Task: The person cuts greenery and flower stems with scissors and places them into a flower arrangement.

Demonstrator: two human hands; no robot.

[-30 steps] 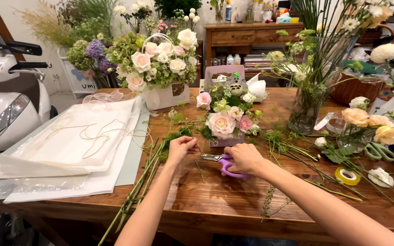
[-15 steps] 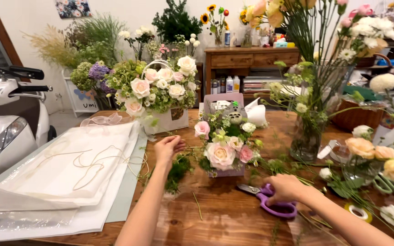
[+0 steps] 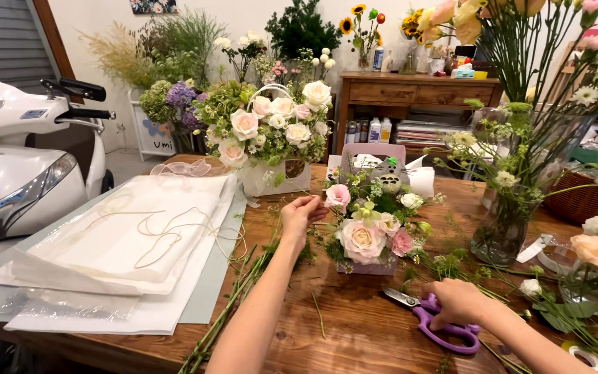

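A small flower arrangement (image 3: pixel 368 235) of cream and pink roses stands in a purple box (image 3: pixel 375 269) at the middle of the wooden table (image 3: pixel 354 332). My left hand (image 3: pixel 302 213) is at its left side, fingertips pinched on a thin stem beside the pink rose bud (image 3: pixel 338 195). My right hand (image 3: pixel 459 302) lies to the right of the box, closed over the handles of the purple scissors (image 3: pixel 444 331). The scissors rest flat on the table, with their blades pointing left.
White wrapping paper with a cord (image 3: pixel 126 242) covers the table's left. A large rose basket (image 3: pixel 271 128) stands behind, a glass vase of stems (image 3: pixel 503 232) to the right. Cut stems (image 3: pixel 243 291) litter the table. A tape roll (image 3: pixel 579 357) and a white scooter (image 3: pixel 15 166) sit at the edges.
My right hand carried the scissors from in front of the arrangement to its right and set them down. My left hand rose from the table to the pink rose bud.
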